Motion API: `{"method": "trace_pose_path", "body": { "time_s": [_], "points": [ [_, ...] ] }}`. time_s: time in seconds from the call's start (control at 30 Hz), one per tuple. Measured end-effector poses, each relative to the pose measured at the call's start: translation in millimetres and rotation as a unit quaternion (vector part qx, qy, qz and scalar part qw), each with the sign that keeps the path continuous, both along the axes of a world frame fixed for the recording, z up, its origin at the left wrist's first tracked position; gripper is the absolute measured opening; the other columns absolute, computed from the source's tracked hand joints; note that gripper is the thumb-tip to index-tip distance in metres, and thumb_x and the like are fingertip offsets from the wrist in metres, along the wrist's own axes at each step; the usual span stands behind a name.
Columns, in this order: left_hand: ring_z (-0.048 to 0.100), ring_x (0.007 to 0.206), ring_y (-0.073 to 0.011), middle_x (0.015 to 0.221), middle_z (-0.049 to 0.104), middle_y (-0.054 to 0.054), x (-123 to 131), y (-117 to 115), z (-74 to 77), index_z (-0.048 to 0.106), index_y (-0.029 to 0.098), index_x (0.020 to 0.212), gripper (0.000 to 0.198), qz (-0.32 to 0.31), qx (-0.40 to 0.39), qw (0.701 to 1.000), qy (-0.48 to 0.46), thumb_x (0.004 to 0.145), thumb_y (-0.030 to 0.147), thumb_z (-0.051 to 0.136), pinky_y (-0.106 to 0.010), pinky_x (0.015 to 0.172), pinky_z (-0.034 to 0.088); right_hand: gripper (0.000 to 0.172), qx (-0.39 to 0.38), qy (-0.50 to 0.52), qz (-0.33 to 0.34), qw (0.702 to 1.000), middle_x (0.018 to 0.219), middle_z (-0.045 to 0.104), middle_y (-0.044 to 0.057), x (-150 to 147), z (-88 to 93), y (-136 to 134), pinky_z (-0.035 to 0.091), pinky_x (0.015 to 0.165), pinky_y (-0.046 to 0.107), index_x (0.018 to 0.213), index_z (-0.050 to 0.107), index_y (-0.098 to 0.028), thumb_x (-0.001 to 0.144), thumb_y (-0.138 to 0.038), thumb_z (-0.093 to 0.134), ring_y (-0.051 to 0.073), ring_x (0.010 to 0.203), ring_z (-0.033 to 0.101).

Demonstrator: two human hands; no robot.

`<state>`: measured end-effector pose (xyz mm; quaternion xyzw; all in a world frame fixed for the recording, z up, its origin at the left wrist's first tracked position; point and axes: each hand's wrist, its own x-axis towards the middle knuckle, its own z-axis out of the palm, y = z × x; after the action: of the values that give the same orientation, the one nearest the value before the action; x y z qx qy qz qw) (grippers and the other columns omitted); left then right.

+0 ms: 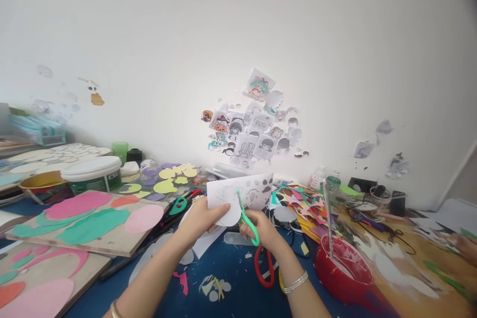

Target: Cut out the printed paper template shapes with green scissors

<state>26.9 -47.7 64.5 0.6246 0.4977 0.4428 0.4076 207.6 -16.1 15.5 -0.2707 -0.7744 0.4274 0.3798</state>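
Note:
A white sheet of paper (218, 194) with printed shapes is pinched by my left hand (203, 218), thumb on top. Grey and black printed figures show on the sheet's right part, and its lower edge is rounded. My right hand (259, 228) grips scissors (248, 221) with green handles, their blades at the sheet, pointing up and left. How far the blades are apart is hard to make out. Below my right hand, red-handled scissors (264, 268) lie on the blue table cover (149, 303). Small paper scraps (216, 288) lie nearer me.
Boards with cut coloured paper (93, 221) stand at left, near a white-lidded tub (91, 166). At right are a red pot (345, 263) with a stick in it and a heap of coloured paper (303, 208). Another person's hand (467, 248) shows at the right edge.

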Motion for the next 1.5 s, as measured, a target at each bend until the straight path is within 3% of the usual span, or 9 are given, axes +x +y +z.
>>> {"method": "trace_pose_path", "body": {
  "time_s": [0.27, 0.5, 0.8, 1.07, 1.23, 1.5],
  "points": [
    [0.029, 0.034, -0.0065, 0.036, 0.039, 0.006, -1.5, -0.9, 2.5, 0.056, 0.014, 0.063, 0.026, 0.021, 0.005, 1.0, 0.014, 0.065, 0.04, 0.056, -0.019, 0.036, 0.02, 0.045, -0.011, -0.005, 0.001, 1.0, 0.054, 0.043, -0.003, 2.3, -2.9, 1.8, 0.033, 0.044, 0.021, 0.075, 0.055, -0.013, 0.068, -0.057, 0.056, 0.009, 0.048, 0.039],
    [0.037, 0.041, -0.0075, 0.052, 0.053, 0.001, -7.5, -0.1, 7.6, 0.059, 0.012, 0.076, 0.03, -0.013, -0.025, 1.0, 0.0, 0.062, 0.038, 0.06, -0.019, 0.037, 0.027, 0.046, -0.013, -0.021, 0.004, 1.0, 0.056, 0.041, -0.003, 5.2, -2.1, 0.7, 0.031, 0.045, 0.02, 0.08, 0.057, -0.013, 0.067, -0.057, 0.058, 0.009, 0.049, 0.037],
    [0.041, 0.048, -0.0089, 0.058, 0.054, 0.0, -12.0, -0.7, 9.2, 0.06, 0.011, 0.08, 0.033, -0.04, -0.047, 0.998, -0.002, 0.062, 0.039, 0.061, -0.018, 0.04, 0.029, 0.041, -0.04, -0.039, 0.009, 0.998, 0.055, 0.039, -0.004, 6.2, 3.5, -3.2, 0.03, 0.044, 0.02, 0.078, 0.058, -0.013, 0.066, -0.052, 0.061, 0.008, 0.048, 0.034],
    [0.038, 0.045, -0.0076, 0.055, 0.051, 0.001, -13.9, -1.5, 8.6, 0.06, 0.01, 0.08, 0.038, -0.069, -0.048, 0.996, -0.039, 0.065, 0.045, 0.058, -0.017, 0.039, 0.023, 0.041, -0.05, -0.042, 0.023, 0.998, 0.055, 0.041, -0.004, 8.2, 4.9, -3.8, 0.032, 0.045, 0.021, 0.077, 0.057, -0.014, 0.065, -0.052, 0.062, 0.009, 0.048, 0.037],
    [0.049, 0.053, -0.0116, 0.063, 0.06, -0.003, -14.2, -2.5, 11.6, 0.062, 0.011, 0.08, 0.036, -0.066, -0.058, 0.995, -0.039, 0.062, 0.042, 0.062, -0.018, 0.042, 0.032, 0.042, -0.046, -0.048, 0.038, 0.997, 0.057, 0.043, -0.003, 8.6, 1.4, -0.8, 0.034, 0.046, 0.021, 0.079, 0.058, -0.014, 0.066, -0.054, 0.061, 0.01, 0.05, 0.04],
    [0.048, 0.049, -0.0104, 0.058, 0.06, 0.0, -17.8, 4.4, 2.5, 0.064, 0.013, 0.078, 0.03, -0.071, -0.036, 0.996, -0.028, 0.063, 0.039, 0.061, -0.018, 0.04, 0.032, 0.045, -0.031, -0.051, 0.035, 0.998, 0.059, 0.043, -0.002, 7.2, -2.2, -0.6, 0.033, 0.048, 0.021, 0.083, 0.061, -0.014, 0.066, -0.056, 0.059, 0.01, 0.052, 0.038]
  ]
}}
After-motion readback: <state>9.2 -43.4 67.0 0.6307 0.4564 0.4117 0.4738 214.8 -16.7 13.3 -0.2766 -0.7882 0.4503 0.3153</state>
